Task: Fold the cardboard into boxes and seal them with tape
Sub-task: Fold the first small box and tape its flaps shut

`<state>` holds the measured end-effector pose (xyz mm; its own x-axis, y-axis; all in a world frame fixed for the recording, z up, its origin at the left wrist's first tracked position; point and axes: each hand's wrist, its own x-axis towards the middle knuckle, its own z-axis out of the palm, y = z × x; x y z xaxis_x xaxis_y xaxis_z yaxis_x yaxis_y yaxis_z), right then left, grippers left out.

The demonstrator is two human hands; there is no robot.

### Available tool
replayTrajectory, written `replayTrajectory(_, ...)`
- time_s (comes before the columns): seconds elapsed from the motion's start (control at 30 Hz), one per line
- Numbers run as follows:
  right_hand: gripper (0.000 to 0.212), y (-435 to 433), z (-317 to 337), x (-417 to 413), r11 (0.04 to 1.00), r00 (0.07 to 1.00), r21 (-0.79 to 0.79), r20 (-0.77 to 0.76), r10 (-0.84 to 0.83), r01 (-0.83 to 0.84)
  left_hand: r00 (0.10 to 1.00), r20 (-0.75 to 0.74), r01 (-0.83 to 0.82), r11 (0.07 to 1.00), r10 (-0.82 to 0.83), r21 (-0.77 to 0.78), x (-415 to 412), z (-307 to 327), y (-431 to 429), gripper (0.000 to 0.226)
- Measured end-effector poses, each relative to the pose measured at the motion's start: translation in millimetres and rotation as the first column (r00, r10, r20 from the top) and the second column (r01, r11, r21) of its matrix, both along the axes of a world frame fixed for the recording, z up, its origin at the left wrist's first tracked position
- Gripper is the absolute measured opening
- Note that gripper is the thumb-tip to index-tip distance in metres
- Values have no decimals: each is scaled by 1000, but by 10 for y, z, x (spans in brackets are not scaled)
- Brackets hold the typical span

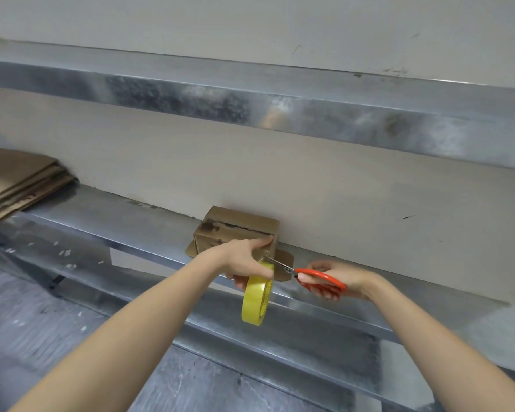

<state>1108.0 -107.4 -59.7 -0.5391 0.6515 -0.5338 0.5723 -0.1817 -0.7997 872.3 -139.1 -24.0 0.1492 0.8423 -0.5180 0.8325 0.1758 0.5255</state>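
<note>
Yellow tape roll (256, 295) and left fingers (238, 283) gripping it hide blade tips; right fingers (324, 293) grip red scissors (321, 277).

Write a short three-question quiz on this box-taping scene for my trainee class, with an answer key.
1. What does the right hand hold? A. a knife B. orange scissors C. a marker
2. True or false: the left hand holds the yellow tape roll.
3. Fill in: the flat cardboard stack lies on the shelf to the ____ of the box.
Key: 1 B; 2 true; 3 left.
</note>
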Motion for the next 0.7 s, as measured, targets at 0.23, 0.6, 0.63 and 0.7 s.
replayTrajectory(0.23,32,28,53,37,992,999,120,26,22,-25,1000,7,14,1000,-14,-21,1,81,-9,94)
replayTrajectory(0.6,36,-63,76,274,994,985,56,151,84,-94,995,-31,86,990,-90,-113,60,168,-56,109)
replayTrajectory(0.63,37,-56,93,369,996,982,62,179,55,-67,995,-28,91,990,-94,-110,71,170,-57,108)
replayTrajectory(0.7,35,-37,103,557,990,971,137,230,-62,31,994,-37,96,992,-99,-81,51,165,-58,105)
